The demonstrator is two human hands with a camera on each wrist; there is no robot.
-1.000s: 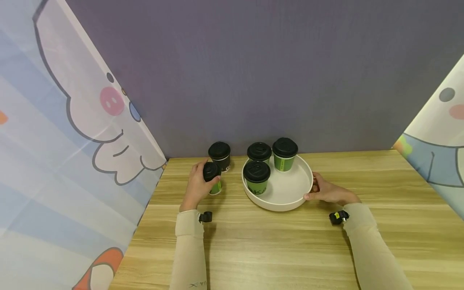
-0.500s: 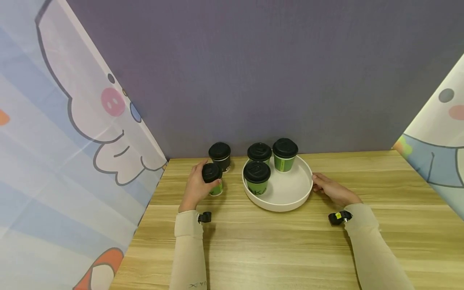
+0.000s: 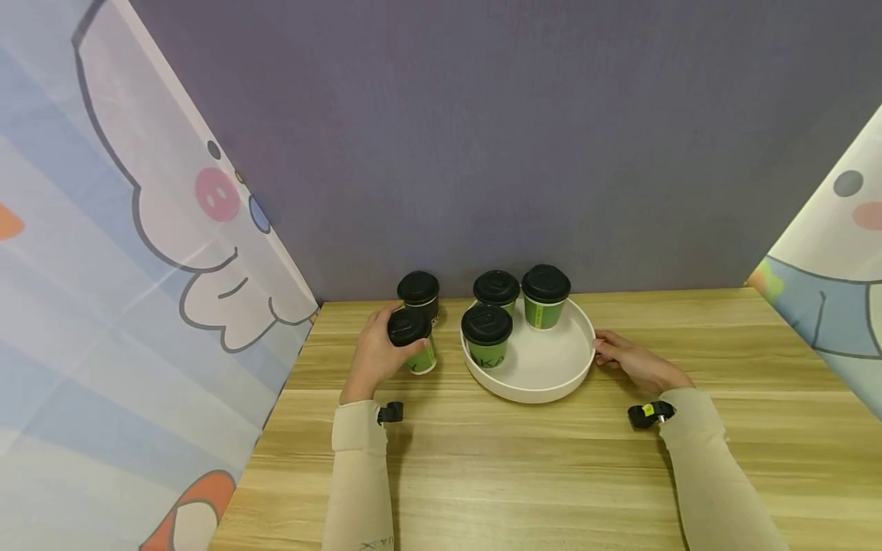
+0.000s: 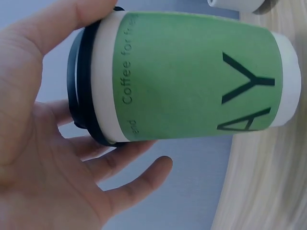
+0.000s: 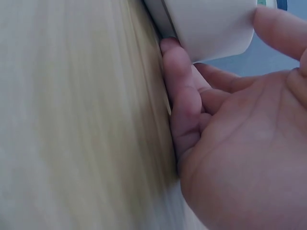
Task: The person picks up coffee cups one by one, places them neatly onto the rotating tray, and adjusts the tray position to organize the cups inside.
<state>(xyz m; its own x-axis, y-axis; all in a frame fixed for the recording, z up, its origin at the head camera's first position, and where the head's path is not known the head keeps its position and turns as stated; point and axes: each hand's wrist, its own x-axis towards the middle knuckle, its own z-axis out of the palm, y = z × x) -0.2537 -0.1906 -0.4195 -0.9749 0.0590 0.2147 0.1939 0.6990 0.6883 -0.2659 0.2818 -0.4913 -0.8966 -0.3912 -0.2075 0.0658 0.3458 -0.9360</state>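
Observation:
My left hand (image 3: 377, 353) grips a green paper coffee cup (image 4: 196, 79) with a black lid. Its thumb and fingers go round the lid end, and the cup leans, its base toward the tray. A darker lidded cup (image 3: 422, 297) stands just behind it, partly hidden. On the right, my right hand (image 3: 635, 363) holds the edge of a round white tray (image 3: 530, 395); the right wrist view shows the thumb at the tray's wall (image 5: 216, 28) and curled fingers low against it. Inside the tray, three green lidded cups (image 3: 488, 353) stand upright toward its left and back.
The wooden table (image 3: 510, 474) runs up to a grey back panel (image 3: 482, 153). Cartoon-printed sheets (image 3: 172, 306) flank the table on both sides. Each wrist wears a small black camera (image 3: 390, 413).
The cup in my left hand has shifted a little right, toward the tray, and leans more. My right thumb has moved back along the tray's edge. The tray stays nearly in place.

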